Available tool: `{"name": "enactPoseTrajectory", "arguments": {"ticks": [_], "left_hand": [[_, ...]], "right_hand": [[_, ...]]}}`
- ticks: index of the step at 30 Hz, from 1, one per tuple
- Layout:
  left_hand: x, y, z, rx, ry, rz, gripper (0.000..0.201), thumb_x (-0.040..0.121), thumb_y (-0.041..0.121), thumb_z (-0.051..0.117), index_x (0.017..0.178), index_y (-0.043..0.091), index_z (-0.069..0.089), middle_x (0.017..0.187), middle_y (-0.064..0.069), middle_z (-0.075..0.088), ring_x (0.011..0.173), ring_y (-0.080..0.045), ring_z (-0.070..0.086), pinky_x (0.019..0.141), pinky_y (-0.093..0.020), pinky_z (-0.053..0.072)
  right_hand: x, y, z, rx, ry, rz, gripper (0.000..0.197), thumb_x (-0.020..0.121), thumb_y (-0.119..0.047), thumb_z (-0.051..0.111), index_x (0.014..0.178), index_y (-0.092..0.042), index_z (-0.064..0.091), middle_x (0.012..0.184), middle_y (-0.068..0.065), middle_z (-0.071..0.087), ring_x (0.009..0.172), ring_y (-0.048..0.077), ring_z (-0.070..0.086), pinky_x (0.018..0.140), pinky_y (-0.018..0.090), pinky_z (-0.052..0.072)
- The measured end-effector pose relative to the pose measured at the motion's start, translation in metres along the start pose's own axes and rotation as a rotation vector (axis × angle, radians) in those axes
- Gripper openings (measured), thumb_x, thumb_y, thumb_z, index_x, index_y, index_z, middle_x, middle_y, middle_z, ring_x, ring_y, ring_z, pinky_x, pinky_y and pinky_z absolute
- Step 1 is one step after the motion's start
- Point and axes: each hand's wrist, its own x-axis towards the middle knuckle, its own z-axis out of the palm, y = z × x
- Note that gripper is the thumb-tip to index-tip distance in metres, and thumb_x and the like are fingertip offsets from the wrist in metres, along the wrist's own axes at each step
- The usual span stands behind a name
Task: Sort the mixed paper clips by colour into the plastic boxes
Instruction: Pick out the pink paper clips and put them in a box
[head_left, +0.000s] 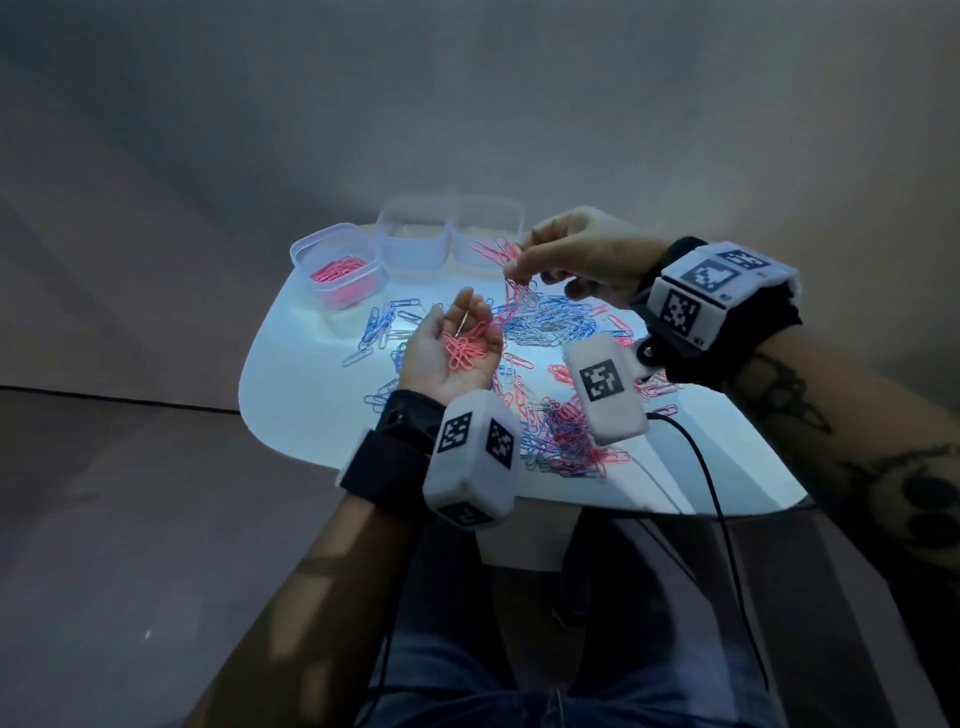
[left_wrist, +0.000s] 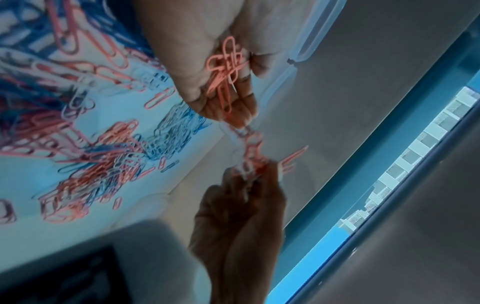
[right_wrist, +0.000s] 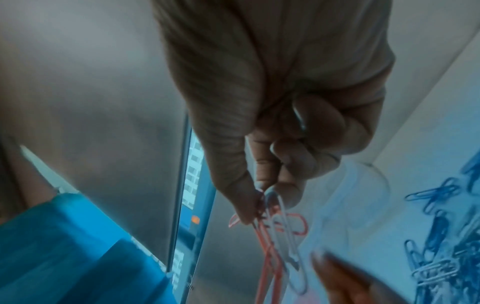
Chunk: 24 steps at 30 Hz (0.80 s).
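Observation:
My left hand (head_left: 464, 332) lies palm up above the white table (head_left: 291, 405), fingers relaxed, with a small bunch of pink clips (head_left: 465, 351) resting in the palm (left_wrist: 226, 61). Just beyond it my right hand (head_left: 519, 267) pinches the top of a tangled chain of pink clips (head_left: 515, 296) between thumb and fingertips. The right wrist view shows a white clip caught in that chain (right_wrist: 275, 236). Mixed pink, blue and white clips (head_left: 561, 441) are strewn over the table. Three clear plastic boxes stand at the far edge; the left box (head_left: 337, 265) holds pink clips.
The middle box (head_left: 413, 239) and the right box (head_left: 485, 228) look see-through with no clear contents. A black cable (head_left: 711, 493) runs over the table's near right edge. Blue clips (head_left: 379, 325) cluster left of my left hand. My legs are below the table.

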Motion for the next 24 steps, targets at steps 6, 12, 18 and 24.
{"name": "enactPoseTrajectory", "arguments": {"ticks": [6,12,18,24], "left_hand": [[-0.002,-0.008,0.011,0.013,-0.053,0.027,0.045,0.099,0.04,0.032,0.088,0.004,0.056,0.09,-0.015,0.057,0.081,-0.024,0.055,0.08,-0.033,0.044],[0.0,-0.008,0.01,-0.021,-0.083,0.093,0.039,0.101,0.032,0.03,0.083,0.011,0.058,0.064,-0.01,0.069,0.059,-0.022,0.067,0.062,-0.03,0.056],[-0.001,-0.007,0.009,-0.14,-0.173,0.089,0.045,0.102,0.03,0.025,0.08,0.008,0.057,0.068,-0.012,0.07,0.06,-0.025,0.07,0.053,-0.037,0.056],[-0.004,-0.008,0.007,-0.191,-0.176,0.062,0.059,0.102,0.027,0.024,0.068,0.003,0.066,0.067,-0.014,0.07,0.059,-0.026,0.07,0.053,-0.037,0.056]], "right_hand": [[-0.001,-0.021,0.031,-0.455,-0.076,-0.062,0.023,0.082,-0.015,0.068,0.062,-0.017,0.057,0.058,-0.006,0.051,0.05,0.003,0.041,0.036,0.006,0.031],[-0.006,-0.016,0.032,-0.423,0.014,-0.176,0.013,0.079,-0.014,0.071,0.089,-0.005,0.07,0.06,-0.018,0.056,0.051,-0.007,0.052,0.053,0.003,0.038],[-0.025,0.001,0.028,-0.671,0.094,-0.268,0.014,0.078,-0.01,0.069,0.09,-0.006,0.068,0.069,-0.006,0.048,0.061,0.002,0.045,0.059,0.01,0.034],[-0.028,0.003,0.034,-0.747,0.052,-0.281,0.015,0.081,-0.01,0.066,0.071,-0.015,0.056,0.065,-0.005,0.046,0.064,0.011,0.046,0.062,0.02,0.036]]}}
